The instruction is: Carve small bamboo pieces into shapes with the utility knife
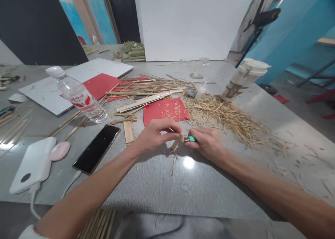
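Strip (175, 143) above table (157, 193), between 2 hands. Person's left hand (154, 136) pinches it, thumb against fingers; right hand (209, 143) grips green tool (191, 139), tip at strip. Far side: red sheet (167, 110). Left: 1 phone (96, 149), 1 bottle (75, 92). Right, far: straw (230, 118).

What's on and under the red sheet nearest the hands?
Pale bits that look like shavings lie scattered on the red sheet, mostly toward its right side. The left hand hides part of its near edge. Anything underneath is covered and cannot be seen.
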Motion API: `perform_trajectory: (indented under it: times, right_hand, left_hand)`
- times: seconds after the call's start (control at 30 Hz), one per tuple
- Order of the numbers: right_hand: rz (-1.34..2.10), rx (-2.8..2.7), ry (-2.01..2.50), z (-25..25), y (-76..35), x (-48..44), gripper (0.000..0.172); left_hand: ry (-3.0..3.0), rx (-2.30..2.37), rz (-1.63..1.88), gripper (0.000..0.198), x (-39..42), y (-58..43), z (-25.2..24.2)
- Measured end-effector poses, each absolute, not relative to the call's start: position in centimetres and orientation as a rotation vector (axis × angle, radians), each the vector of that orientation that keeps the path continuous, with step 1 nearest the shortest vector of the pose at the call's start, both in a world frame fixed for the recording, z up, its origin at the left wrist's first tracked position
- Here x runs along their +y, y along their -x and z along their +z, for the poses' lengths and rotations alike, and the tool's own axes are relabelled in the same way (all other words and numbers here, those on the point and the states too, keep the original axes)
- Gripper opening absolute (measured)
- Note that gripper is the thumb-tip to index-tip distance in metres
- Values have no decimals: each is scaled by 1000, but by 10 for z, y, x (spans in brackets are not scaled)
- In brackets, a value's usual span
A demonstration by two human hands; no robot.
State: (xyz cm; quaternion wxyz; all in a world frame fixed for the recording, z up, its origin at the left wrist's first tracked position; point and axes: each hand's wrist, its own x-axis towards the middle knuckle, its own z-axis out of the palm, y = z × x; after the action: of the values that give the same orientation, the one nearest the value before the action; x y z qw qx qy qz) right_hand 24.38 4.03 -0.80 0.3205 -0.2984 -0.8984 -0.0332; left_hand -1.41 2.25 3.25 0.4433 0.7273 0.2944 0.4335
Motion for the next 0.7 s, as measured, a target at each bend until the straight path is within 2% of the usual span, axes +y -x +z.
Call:
perform_trajectory:
  times: [0.33, 0.7]
  right_hand:
    - [-50, -2398, 755, -8, -245, 46, 64]
    - [-13, -2422, 824, -10, -247, 46, 73]
  left_hand:
    - [-1765, 749, 1091, 35, 24, 13, 32]
    - [-1788, 762, 1074, 40, 24, 14, 32]
